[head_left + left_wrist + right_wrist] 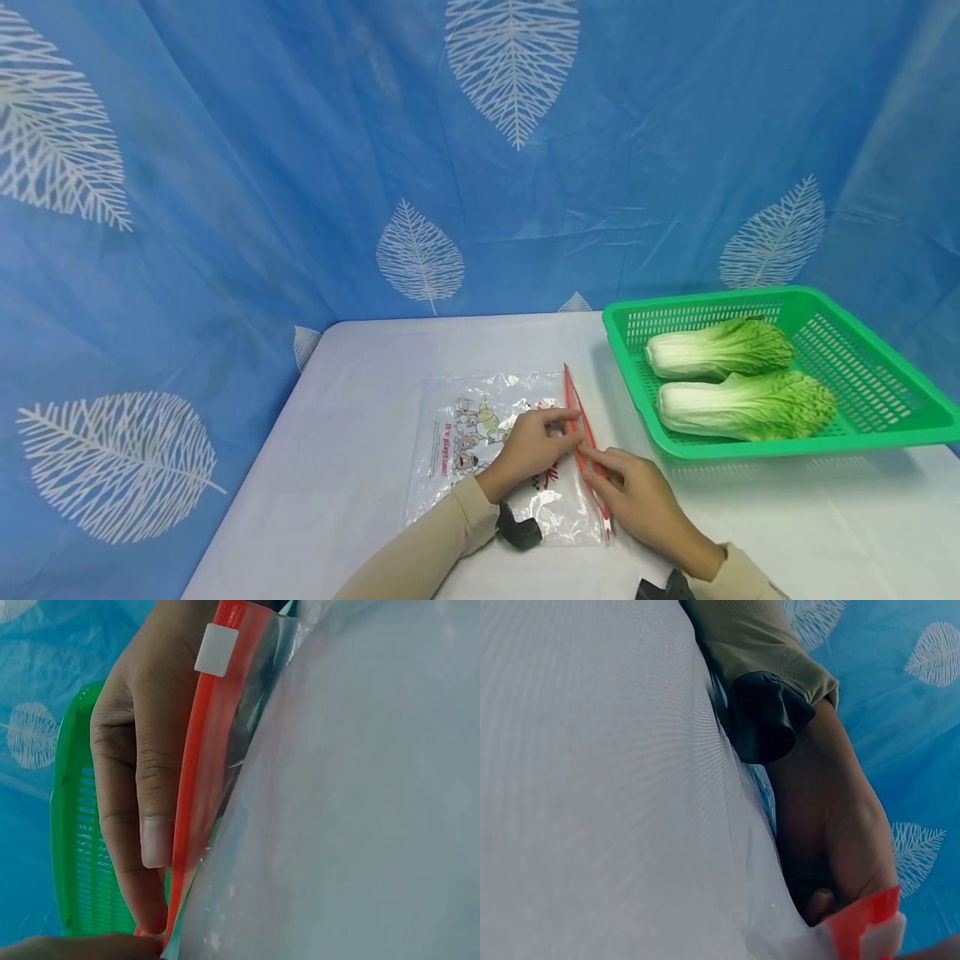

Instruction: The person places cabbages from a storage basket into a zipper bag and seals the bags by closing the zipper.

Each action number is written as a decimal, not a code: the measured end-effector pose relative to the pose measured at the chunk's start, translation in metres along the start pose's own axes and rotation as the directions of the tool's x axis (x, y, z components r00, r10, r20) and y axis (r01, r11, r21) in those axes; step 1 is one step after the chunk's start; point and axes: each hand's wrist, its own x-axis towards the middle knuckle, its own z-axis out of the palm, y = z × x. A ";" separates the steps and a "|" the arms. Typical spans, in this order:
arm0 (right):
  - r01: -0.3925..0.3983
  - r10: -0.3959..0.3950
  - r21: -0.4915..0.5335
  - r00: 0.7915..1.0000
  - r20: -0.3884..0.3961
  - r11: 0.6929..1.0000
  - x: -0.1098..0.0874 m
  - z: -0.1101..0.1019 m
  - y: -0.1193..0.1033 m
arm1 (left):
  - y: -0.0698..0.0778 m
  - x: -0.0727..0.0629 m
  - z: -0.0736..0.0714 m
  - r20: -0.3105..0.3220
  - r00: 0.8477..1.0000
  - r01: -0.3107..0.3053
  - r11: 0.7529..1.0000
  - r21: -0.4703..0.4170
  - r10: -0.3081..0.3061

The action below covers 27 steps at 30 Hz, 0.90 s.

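A clear zip bag (480, 475) with printed cartoon figures lies flat on the white table. Its red zipper strips (585, 404) run along the right side and stand slightly apart. From the left, my left hand (531, 446) pinches one red strip near its middle. My right hand (641, 496) pinches the other strip from the right, fingertips close to the left hand's. In the left wrist view, a white slider (217, 650) sits on the red zipper beside the right hand (146, 757). The right wrist view shows the left hand (840, 840) behind the red strip; its fingertips are hidden.
A green plastic basket (757, 450) stands at the right with two napa cabbages (750, 406) lying inside. Black wrist mounts (517, 529) hang below the sleeves. A blue curtain (337, 167) with white leaf prints hangs behind and left of the table (360, 400).
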 end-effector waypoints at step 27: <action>-0.333 0.314 0.303 0.943 0.112 0.893 0.003 -0.008 0.001 | 0.053 -0.010 -0.053 -0.012 0.981 -0.196 0.978 -0.073 0.196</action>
